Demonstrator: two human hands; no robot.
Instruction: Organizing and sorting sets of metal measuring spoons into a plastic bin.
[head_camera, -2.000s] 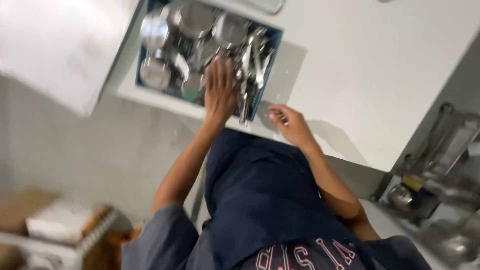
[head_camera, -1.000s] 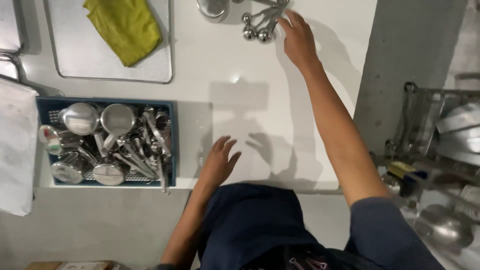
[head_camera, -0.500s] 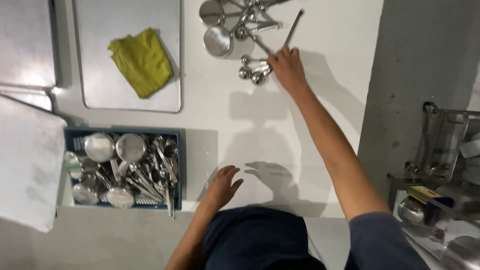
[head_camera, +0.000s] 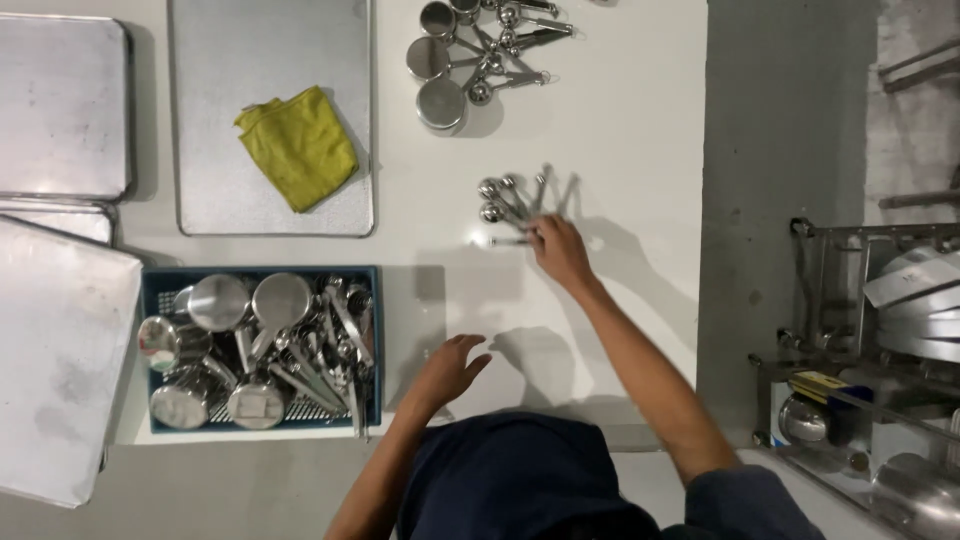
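My right hand (head_camera: 560, 250) reaches out over the white counter (head_camera: 620, 130), its fingers closed on the handle ends of a fanned set of small steel measuring spoons (head_camera: 505, 203). My left hand (head_camera: 450, 368) lies flat on the counter with fingers spread and nothing in it, just right of a blue basket (head_camera: 372, 345) filled with several steel cups and utensils. Farther away lies a group of steel measuring cups and spoons (head_camera: 455, 60).
A yellow cloth (head_camera: 297, 146) lies on a metal tray (head_camera: 270, 210). More metal trays (head_camera: 60, 110) are stacked at the left. Beyond the counter's right edge are a grey floor strip and a wire rack (head_camera: 880, 300) with steel ware.
My right hand has drawn back toward me, bringing the small spoon set away from the group of cups. My left hand has barely moved.
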